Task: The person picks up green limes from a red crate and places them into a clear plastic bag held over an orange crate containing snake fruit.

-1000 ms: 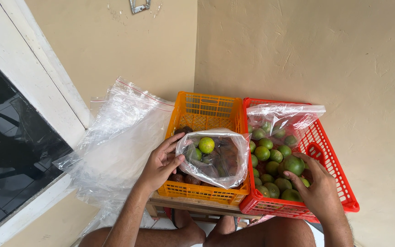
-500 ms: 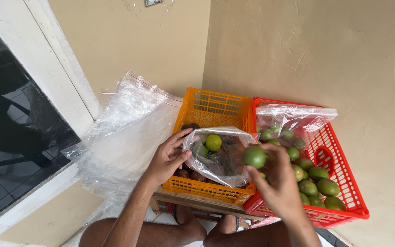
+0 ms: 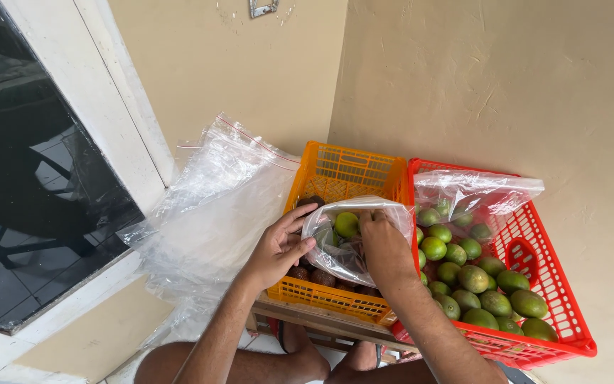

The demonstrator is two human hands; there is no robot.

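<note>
— Where the two walls meet, what is seen beneath the hands?

— A corner of plain beige plaster is shown, and two plastic crates are set side by side against it on a low wooden ledge (image 3: 321, 320). An orange crate (image 3: 342, 174) is placed to the left, a red crate (image 3: 534, 263) to the right, their rims touching.

— And the hands?

— A small clear bag (image 3: 346, 245) is held open over the orange crate. Its left edge is pinched by the left hand (image 3: 278, 245), thumb and fingers curled narrowly round the plastic. The right hand (image 3: 385, 245) is pushed into the bag's mouth, fingers bent downward; whether anything is gripped in them cannot be told. One green fruit (image 3: 346, 224) is seen through the plastic inside the bag.

— What is kept in the crates?

— Dark brown fruit (image 3: 310, 274) is glimpsed low in the orange one. The red one is filled with green fruit (image 3: 474, 279), and another clear bag (image 3: 474, 188) is draped over its far end.

— Anything else in the room?

— A heap of clear plastic bags (image 3: 214, 206) is leaned against the wall to the left of the orange crate. Further left, a dark window pane (image 3: 30, 178) is framed in white. A small metal fitting (image 3: 263, 7) is fixed high on the wall. Bare legs (image 3: 250, 363) and feet are seen below the ledge.
</note>
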